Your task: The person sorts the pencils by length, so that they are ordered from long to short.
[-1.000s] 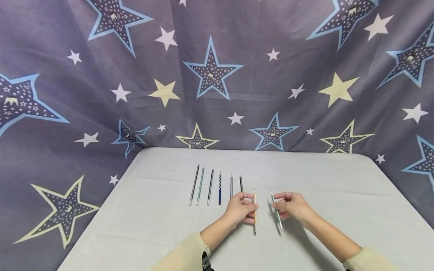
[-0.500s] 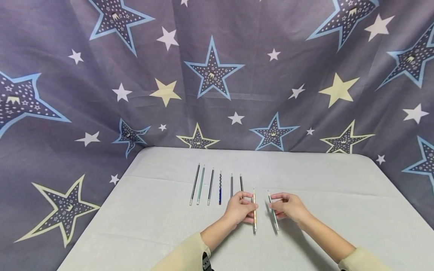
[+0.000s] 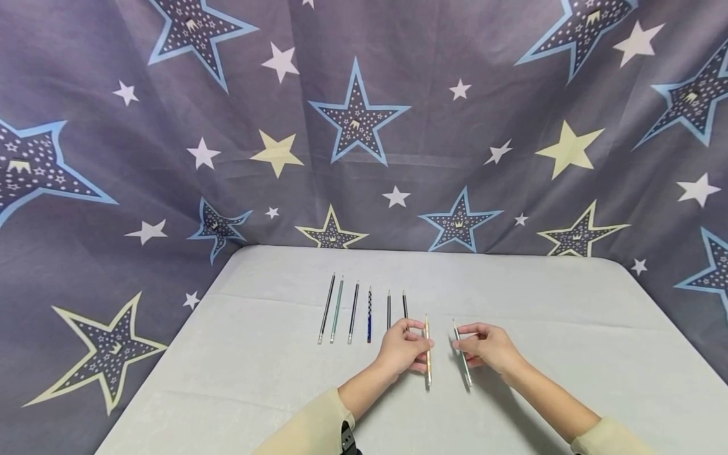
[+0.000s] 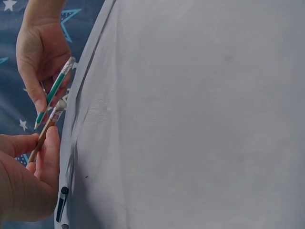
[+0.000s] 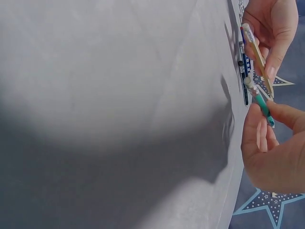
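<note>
In the head view my left hand [image 3: 402, 349] pinches a yellow-orange pencil [image 3: 428, 354] between thumb and fingers, tip pointing away and eraser end toward me. To its right, my right hand [image 3: 490, 349] pinches a green pencil [image 3: 463, 357], slightly tilted. The two pencils stand apart, with a gap between the hands. In the left wrist view the green pencil [image 4: 55, 90] shows its white eraser, above the yellow-orange pencil [image 4: 47, 129]. From the right wrist the green pencil [image 5: 262, 106] appears nearer than the yellow-orange pencil [image 5: 259, 57].
Left of the hands several pencils lie in a row on the pale tablecloth [image 3: 256, 366]: black, teal and a blue patterned pencil [image 3: 369, 319]. The rightmost black pencil [image 3: 405, 304] is partly behind my left hand. A star-printed curtain [image 3: 432, 126] hangs behind the table.
My right hand with the green pencil shifted slightly left, then slightly back right. My left hand keeps the yellow-orange pencil in nearly the same place.
</note>
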Action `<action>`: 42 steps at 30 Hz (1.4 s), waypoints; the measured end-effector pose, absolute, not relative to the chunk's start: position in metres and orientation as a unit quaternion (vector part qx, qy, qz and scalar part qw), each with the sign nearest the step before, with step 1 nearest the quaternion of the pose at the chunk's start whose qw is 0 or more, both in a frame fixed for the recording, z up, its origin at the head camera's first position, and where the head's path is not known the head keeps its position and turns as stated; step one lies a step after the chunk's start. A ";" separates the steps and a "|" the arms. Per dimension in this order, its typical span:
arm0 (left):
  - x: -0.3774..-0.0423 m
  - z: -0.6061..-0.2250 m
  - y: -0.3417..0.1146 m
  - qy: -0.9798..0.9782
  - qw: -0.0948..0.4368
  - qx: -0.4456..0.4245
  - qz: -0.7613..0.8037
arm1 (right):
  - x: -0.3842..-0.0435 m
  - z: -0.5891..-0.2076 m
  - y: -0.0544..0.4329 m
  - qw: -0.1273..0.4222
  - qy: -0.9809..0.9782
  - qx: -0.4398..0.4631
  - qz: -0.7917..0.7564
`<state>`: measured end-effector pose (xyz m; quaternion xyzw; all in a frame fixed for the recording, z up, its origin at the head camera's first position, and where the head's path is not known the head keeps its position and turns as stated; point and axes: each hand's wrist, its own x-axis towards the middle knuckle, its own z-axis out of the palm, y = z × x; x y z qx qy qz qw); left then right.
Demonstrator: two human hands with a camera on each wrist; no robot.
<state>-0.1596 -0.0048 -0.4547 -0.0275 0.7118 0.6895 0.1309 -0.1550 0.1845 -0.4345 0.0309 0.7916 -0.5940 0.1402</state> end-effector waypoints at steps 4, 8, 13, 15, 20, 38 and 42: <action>-0.163 -0.453 -0.002 0.717 0.127 -0.032 0.684 | -0.155 -0.433 0.185 0.140 0.791 0.030 -0.595; -0.167 -0.451 0.001 0.723 0.123 -0.038 0.678 | -0.154 -0.432 0.184 0.139 0.792 0.032 -0.594; -0.172 -0.451 0.004 0.728 0.116 -0.037 0.674 | -0.153 -0.430 0.184 0.137 0.794 0.035 -0.591; -0.174 -0.451 0.005 0.728 0.114 -0.037 0.674 | -0.153 -0.430 0.184 0.136 0.796 0.036 -0.589; -0.179 -0.449 0.006 0.734 0.109 -0.035 0.669 | -0.152 -0.430 0.184 0.138 0.800 0.033 -0.583; -0.209 -0.439 0.011 0.777 0.070 -0.042 0.624 | -0.155 -0.433 0.185 0.135 0.794 0.035 -0.592; -0.217 -0.440 0.011 0.791 0.068 -0.041 0.607 | -0.154 -0.433 0.185 0.135 0.794 0.038 -0.591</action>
